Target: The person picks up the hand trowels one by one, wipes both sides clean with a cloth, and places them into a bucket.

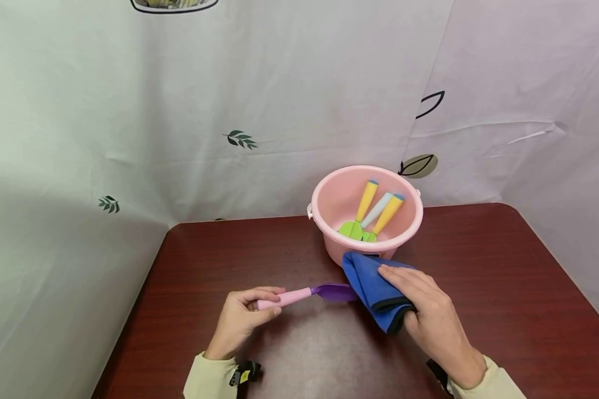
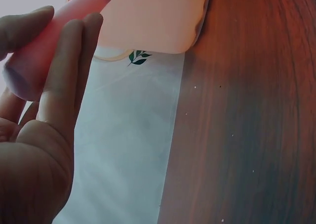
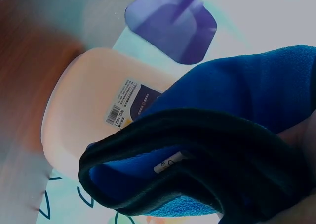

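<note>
My left hand (image 1: pixel 239 318) pinches the pink handle of a toy shovel (image 1: pixel 284 298) between thumb and fingers. Its purple blade (image 3: pixel 173 23) points right, and in the head view its tip reaches the edge of a blue cloth (image 1: pixel 374 282). My right hand (image 1: pixel 431 307) grips that folded cloth, which has black edging. In the right wrist view the cloth (image 3: pixel 237 90) hides most of the right hand, and the blade shows apart from it. The left wrist view shows the handle (image 2: pixel 54 31) between the thumb and fingers.
Behind the hands a pink bucket (image 1: pixel 334 246) stands on the dark red table (image 1: pixel 219 255). Inside it lean a few toy tools with yellow (image 1: pixel 366 200) and light blue handles (image 1: pixel 376 210). A label (image 3: pixel 131 103) is on the bucket's side. A pale printed curtain (image 1: pixel 279 111) hangs behind the table.
</note>
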Motion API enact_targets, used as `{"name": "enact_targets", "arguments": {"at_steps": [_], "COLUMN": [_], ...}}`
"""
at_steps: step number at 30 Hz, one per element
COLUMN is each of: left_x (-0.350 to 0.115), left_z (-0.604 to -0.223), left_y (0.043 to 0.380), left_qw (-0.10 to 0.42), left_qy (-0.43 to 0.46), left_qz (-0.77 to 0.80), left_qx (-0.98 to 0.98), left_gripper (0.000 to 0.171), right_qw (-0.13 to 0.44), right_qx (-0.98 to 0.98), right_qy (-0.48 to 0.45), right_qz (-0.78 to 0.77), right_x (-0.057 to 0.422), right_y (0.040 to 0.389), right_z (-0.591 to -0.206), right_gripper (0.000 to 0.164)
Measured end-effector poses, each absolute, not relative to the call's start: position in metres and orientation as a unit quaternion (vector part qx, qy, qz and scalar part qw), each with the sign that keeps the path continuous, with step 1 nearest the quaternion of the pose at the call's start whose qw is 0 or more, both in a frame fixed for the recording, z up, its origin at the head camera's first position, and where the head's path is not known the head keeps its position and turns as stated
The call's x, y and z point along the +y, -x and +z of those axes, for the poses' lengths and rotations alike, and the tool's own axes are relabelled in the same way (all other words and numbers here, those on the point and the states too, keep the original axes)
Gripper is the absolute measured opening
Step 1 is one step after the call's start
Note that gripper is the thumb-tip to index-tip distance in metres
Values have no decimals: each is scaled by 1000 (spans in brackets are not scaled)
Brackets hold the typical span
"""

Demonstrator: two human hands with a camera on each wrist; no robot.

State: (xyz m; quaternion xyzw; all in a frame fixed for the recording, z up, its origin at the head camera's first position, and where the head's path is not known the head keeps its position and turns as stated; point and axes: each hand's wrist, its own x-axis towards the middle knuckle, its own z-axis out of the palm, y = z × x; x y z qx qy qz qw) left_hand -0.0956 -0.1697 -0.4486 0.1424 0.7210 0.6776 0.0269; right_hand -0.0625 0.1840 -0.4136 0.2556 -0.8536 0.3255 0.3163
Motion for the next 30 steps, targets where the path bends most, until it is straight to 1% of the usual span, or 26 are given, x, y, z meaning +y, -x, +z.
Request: {"name": "enact_targets", "arguments": {"at_steps": [6, 14, 18, 24, 30], "left_x": [-164, -158, -157, -157, -156], "left_z": [-450, -451, -450, -449, -450], "left_y": [96, 96, 96, 95, 95], "left_qw": [19, 13, 11, 11, 15], "left_qy": [-120, -123, -126, -113, -107], "left_qz": [666, 651, 651, 639, 635], "left_qx": [736, 749, 748, 761, 765], "left_gripper": [10, 10, 14, 27, 30], "right_qw": [299, 307, 299, 278, 264], "right_qx": [-860, -845, -846, -854, -859], "right_qy": [-258, -279, -281, -279, -277], "right_qz": [324, 337, 339, 341, 341], "right_x": [181, 174, 172, 170, 165], "right_y": [61, 65, 66, 66, 66], "right_z": [-413, -414, -415, -415, -414], "right_gripper": [78, 77, 77, 76, 77]}}
